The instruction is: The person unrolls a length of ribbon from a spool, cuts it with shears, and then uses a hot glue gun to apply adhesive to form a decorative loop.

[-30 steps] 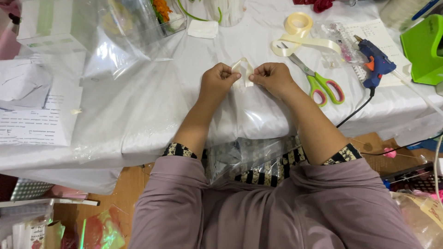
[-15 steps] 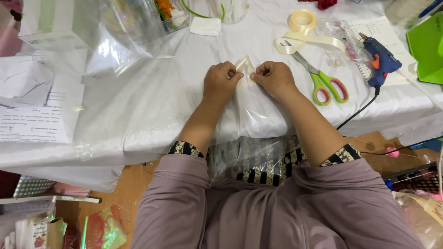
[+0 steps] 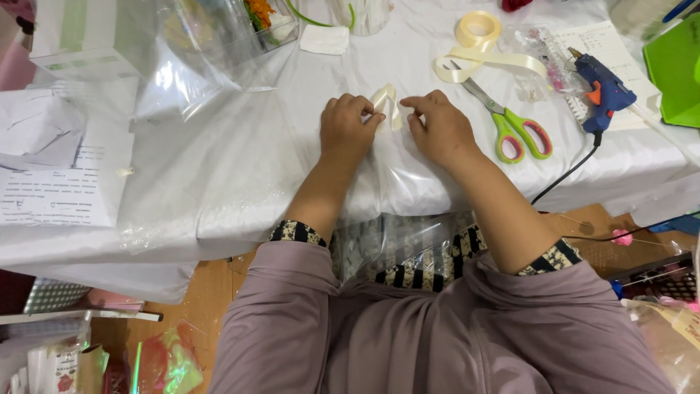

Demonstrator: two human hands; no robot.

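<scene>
Pinching small folded cream satin ribbon piece (image 3: 385, 106) between curled left hand (image 3: 347, 130) and right hand (image 3: 437, 128), fingers closed, near desk's (image 3: 240, 168) front edge; green-handled scissors (image 3: 510, 124) beside.

One head-worn view looks steeply down, close over the table (image 3: 219, 168).

A white box with pale green stripes (image 3: 76, 36) is standing at the table's far left corner; a clear plastic package (image 3: 219, 33) holding orange flowers is lying beside it; printed white paper sheets (image 3: 62, 179) are lying at the left edge.
</scene>
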